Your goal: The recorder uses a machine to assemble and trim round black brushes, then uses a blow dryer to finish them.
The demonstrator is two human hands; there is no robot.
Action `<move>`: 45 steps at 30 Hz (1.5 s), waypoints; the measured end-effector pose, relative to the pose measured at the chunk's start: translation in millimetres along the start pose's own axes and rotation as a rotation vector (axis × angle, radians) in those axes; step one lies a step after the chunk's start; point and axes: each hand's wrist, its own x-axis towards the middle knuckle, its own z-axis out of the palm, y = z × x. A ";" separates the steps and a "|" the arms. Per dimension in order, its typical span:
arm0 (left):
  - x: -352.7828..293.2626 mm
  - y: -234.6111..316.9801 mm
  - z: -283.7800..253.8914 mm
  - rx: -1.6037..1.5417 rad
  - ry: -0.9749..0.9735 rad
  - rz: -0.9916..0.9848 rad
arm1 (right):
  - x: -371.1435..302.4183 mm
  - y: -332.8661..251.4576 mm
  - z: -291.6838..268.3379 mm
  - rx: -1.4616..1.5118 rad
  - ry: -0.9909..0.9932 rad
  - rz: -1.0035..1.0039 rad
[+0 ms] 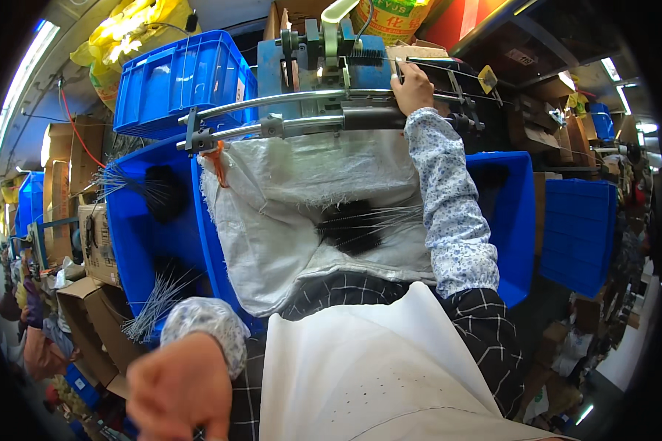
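Note:
My right hand reaches forward to the bench machine, at the right end of its metal bars. Its fingers are curled together beside a dark, thin part, and what they grip is too small to make out. Just left of them, a black bristle brush lies across the machine. My left hand is at the lower left, smeared by motion, and its fingers cannot be read. Several wire-stemmed brushes with black bristles rest on the white woven sack over my lap.
A blue bin at the left holds bundles of wire-stemmed brushes. Above it stands another blue crate. To the right are a blue bin and a blue panel. Cardboard boxes line the left side.

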 end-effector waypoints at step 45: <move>24.8 12.2 13.0 0.675 -0.255 0.452 | -5.2 -61.8 16.4 0.047 -0.033 0.002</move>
